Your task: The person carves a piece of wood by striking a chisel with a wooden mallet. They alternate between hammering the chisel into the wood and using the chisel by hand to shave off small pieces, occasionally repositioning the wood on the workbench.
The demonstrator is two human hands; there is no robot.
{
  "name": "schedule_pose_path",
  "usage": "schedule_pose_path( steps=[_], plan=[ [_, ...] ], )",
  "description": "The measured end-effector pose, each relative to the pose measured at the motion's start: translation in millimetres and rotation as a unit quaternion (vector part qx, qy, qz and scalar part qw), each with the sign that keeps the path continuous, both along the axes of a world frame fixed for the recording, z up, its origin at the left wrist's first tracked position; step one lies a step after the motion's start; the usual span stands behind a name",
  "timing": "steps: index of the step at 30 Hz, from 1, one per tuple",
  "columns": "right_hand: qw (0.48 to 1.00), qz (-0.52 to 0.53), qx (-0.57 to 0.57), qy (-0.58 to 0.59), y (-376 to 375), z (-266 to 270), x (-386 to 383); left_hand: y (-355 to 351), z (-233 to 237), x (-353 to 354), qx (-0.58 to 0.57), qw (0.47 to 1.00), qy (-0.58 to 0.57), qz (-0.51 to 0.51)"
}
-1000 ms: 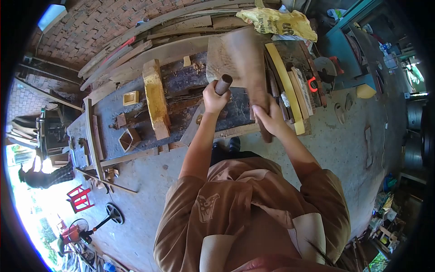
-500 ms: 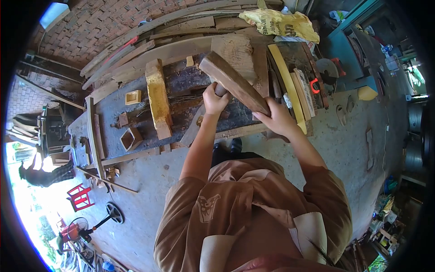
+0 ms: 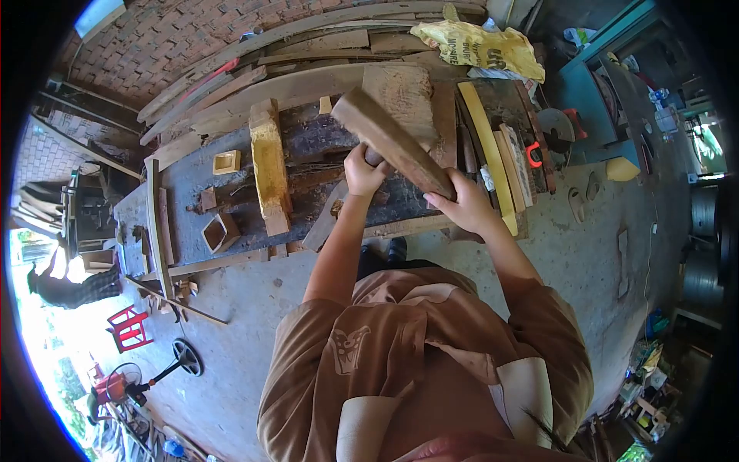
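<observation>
Both hands hold a thick brown wooden block (image 3: 396, 142) at a slant above the workbench. My left hand (image 3: 365, 171) is closed round a short dark round piece, like a handle, against the block's near side. At the block's lower right end, my right hand (image 3: 466, 204) grips it with the thumb along the near edge. Beneath the block's far part lies a wide rough plank (image 3: 412, 88). A yellowish hewn timber (image 3: 267, 162) rests on the bench to the left, and a flat wood offcut (image 3: 324, 218) lies beside my left forearm.
On the dark workbench (image 3: 231, 186) are a small square wooden box (image 3: 226, 162), a hollow wooden piece (image 3: 221, 233) and a yellow strip (image 3: 486, 154). Long boards (image 3: 308, 58) line the brick wall. A red stool (image 3: 129, 329) and fan (image 3: 115, 387) stand left; another person (image 3: 73, 289) is beyond.
The block's upper left end has shifted slightly left and down. Both hands keep their hold on it. The view has shifted slightly.
</observation>
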State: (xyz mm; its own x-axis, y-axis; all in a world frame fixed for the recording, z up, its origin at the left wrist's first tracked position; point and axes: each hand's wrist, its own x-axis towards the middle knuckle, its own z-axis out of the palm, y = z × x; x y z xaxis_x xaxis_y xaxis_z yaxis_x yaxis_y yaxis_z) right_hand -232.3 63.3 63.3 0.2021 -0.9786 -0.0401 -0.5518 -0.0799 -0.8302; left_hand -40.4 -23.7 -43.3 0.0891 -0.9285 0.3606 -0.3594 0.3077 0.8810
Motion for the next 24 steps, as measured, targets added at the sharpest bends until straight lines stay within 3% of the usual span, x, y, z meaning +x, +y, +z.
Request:
schedule_pose_path(
  steps=[1,2,3,5,7,8,9,10,11,13,15,17,18,20,21,24],
  plan=[
    [1.000,-0.015,0.007,-0.004,1.1,1.8,-0.4,1.7,3.8,1.0,0.000,1.000,0.000,0.002],
    [0.994,-0.034,-0.082,-0.059,-0.4,-4.6,1.7,3.2,7.1,1.6,0.035,0.999,-0.020,0.006],
    [0.994,-0.030,-0.083,-0.059,-2.7,-1.2,6.2,2.5,9.0,2.9,0.068,0.997,-0.039,0.010],
    [0.953,-0.116,-0.091,-0.266,-4.1,10.3,19.3,2.4,6.1,4.0,0.073,0.997,-0.031,0.010],
    [0.933,-0.096,-0.094,-0.334,-12.1,7.6,23.6,2.0,6.1,3.7,0.073,0.997,-0.037,0.011],
    [0.944,-0.055,-0.015,-0.325,-16.6,-3.9,19.9,2.0,5.8,3.3,0.072,0.997,-0.037,0.010],
    [0.948,-0.014,0.064,-0.313,-18.3,-11.2,15.9,2.3,4.6,2.4,0.063,0.997,-0.035,0.014],
    [0.985,-0.009,0.073,-0.159,-18.9,-14.7,9.5,1.0,4.1,2.3,0.051,0.998,-0.034,0.019],
    [0.985,-0.006,0.070,-0.159,-20.9,-15.7,1.5,0.0,3.7,3.5,0.048,0.998,-0.034,0.022],
    [0.992,0.011,0.114,-0.052,-25.1,-15.7,-9.5,1.0,7.3,7.0,0.060,0.998,-0.012,0.025],
    [0.993,-0.021,0.090,-0.073,-27.7,-16.8,-13.3,2.9,7.5,9.5,0.067,0.997,-0.008,0.026],
    [0.988,-0.051,0.142,-0.034,-35.5,-7.9,-13.1,1.2,8.6,9.9,0.070,0.997,-0.020,0.030],
    [0.988,-0.050,0.141,-0.032,-44.3,-13.3,-14.7,3.6,15.5,8.0,0.064,0.997,-0.007,0.032],
    [0.984,-0.087,0.000,0.155,-70.5,-33.8,-17.6,1.8,12.1,7.5,0.054,0.998,-0.008,0.028],
    [0.978,-0.096,-0.016,0.186,-84.7,-38.8,-19.5,2.5,10.2,8.9,0.047,0.999,-0.011,0.019],
    [0.955,-0.068,0.040,0.285,-121.9,-16.2,-17.0,2.3,13.5,11.5,0.064,0.998,-0.010,0.014]
  ],
)
